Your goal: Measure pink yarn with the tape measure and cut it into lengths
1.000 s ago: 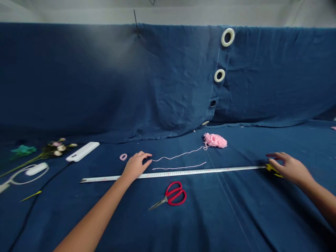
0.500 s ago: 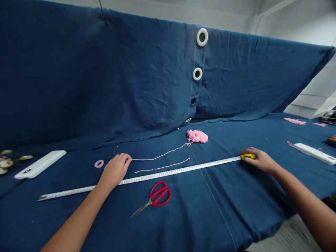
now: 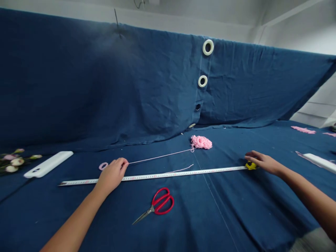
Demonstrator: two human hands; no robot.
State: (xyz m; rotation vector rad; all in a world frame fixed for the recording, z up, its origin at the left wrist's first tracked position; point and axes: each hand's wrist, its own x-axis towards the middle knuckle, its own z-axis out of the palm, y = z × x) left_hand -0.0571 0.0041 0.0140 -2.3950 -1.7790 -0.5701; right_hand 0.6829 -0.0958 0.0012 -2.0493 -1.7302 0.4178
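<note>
My left hand pinches the end of a pink yarn strand, which runs taut to a tangled ball of pink yarn. That hand crosses over the extended white tape blade. My right hand is at the yellow tape measure case, fingers curved over its top; its underside grip is hidden. A short cut piece of pink yarn lies along the far side of the blade, its left part hidden. Red-handled scissors lie in front, blades pointing left.
To the left are a white handheld device, artificial flowers and a small pink ring. At right lie another white device and pink yarn pieces. Blue cloth with white-ringed holes hangs behind.
The yarn strand has gone from slack to taut. The blade's left end has shifted right and away, covering part of the cut yarn. The tape case has turned slightly. My view has tilted up.
</note>
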